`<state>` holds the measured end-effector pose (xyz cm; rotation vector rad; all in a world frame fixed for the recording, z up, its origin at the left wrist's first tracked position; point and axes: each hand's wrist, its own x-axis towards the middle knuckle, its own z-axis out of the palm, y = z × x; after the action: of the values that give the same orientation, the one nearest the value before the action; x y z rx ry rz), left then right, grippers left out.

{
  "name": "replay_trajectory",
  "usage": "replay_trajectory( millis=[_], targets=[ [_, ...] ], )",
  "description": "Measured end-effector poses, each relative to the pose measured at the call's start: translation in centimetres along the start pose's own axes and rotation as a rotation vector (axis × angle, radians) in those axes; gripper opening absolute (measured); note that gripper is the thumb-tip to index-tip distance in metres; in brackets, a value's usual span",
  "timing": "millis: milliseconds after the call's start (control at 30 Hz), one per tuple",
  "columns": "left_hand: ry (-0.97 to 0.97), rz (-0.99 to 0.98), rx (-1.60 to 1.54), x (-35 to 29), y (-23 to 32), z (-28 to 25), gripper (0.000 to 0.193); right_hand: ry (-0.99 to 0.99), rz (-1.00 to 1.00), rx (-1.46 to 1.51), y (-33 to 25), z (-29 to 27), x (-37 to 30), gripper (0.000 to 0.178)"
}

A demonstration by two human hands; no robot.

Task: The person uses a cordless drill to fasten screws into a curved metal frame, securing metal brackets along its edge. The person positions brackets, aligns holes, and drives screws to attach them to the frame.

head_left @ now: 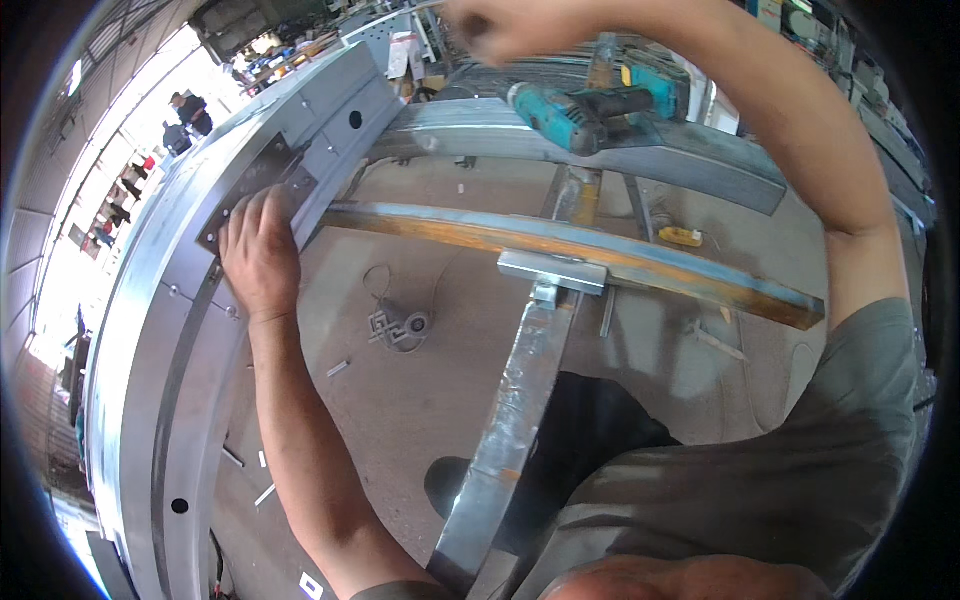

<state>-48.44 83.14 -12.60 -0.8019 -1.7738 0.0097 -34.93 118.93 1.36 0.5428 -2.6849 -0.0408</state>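
My left hand point(258, 252) lies palm down on a dark flat metal plate point(250, 185) with holes, pressing it against a long curved grey steel beam point(140, 330) at the left. My right hand point(505, 25) is raised to the top edge of the view, blurred, fingers curled; whether it holds anything cannot be told. Just below it a teal cordless drill point(580, 108) lies on a grey steel beam point(680, 150).
A rusty steel bar point(600, 255) crosses the middle, resting on a silver support point(510, 420) with a clamp plate point(553, 270). Below is a concrete floor point(400, 390) with small metal parts and screws. People stand far off at the upper left.
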Motion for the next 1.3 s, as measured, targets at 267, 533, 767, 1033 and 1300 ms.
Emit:
replay_trajectory(
  millis=[267, 533, 767, 1033, 1300],
  targets=[
    [0.007, -0.109, -0.005, 0.4, 0.7, -0.4, 0.026, -0.381, 0.415, -0.131, 3.9, 4.4, -10.6, 0.078],
    [0.081, -0.168, -0.095, 0.7, 1.2, -0.8, 0.017, 0.162, 0.254, -0.280, 3.7, 5.4, -10.5, 0.068],
    [0.110, -0.225, -0.155, 0.6, 1.1, -0.7, 0.022, 0.477, -0.316, 0.150, -4.3, -0.2, -7.8, 0.046],
    [0.133, -0.241, -0.203, 0.4, 0.8, -0.6, 0.029, 0.190, -0.036, 0.378, -8.2, 2.8, -4.6, 0.032],
    [0.154, -0.161, -0.213, 0.3, 0.6, -0.8, 0.024, 0.306, -0.223, 0.516, -7.4, 5.2, -3.5, 0.031]
  ],
)
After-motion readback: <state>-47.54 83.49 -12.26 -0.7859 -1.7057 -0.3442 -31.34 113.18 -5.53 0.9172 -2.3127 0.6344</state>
